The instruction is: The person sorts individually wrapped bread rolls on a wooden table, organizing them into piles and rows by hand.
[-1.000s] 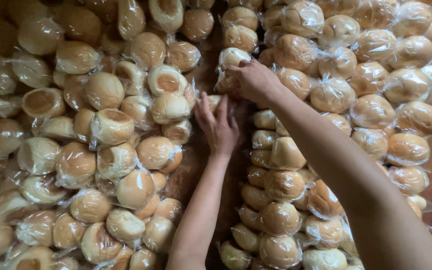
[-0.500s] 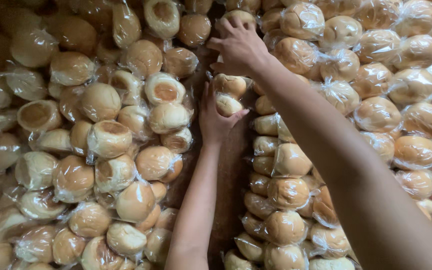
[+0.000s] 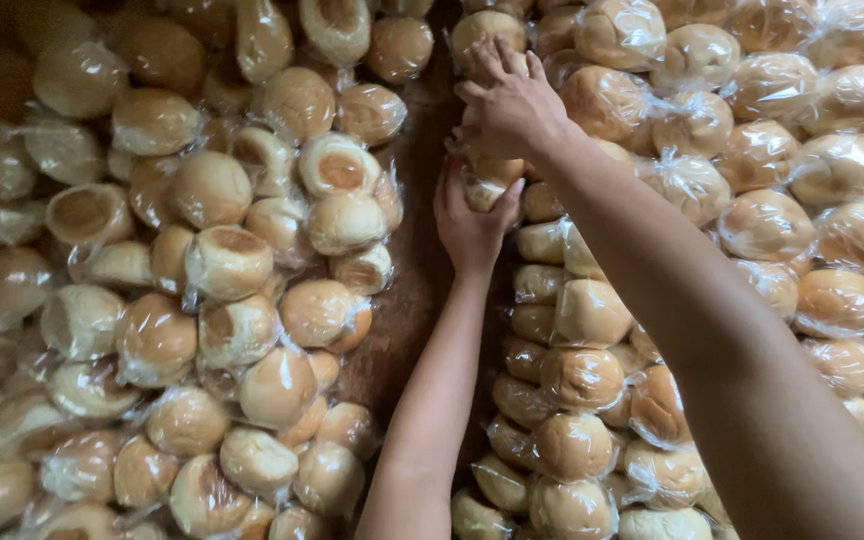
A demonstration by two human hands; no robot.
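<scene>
A clear bag of buns [image 3: 492, 172] sits at 12 o'clock in the head view, between both hands, its long axis running roughly 12 to 6. The left hand [image 3: 470, 218] cups its lower end with curled fingers; the right hand [image 3: 510, 100] closes over its upper end, fingers bent. It lies at the inner edge of the right pile [image 3: 752, 200] of clear, round-bun bags; a looser left pile [image 3: 212, 270] lies at 9 o'clock, across a brown strip [image 3: 414, 290]. Since half a second ago, both hands have edged upward slightly.
</scene>
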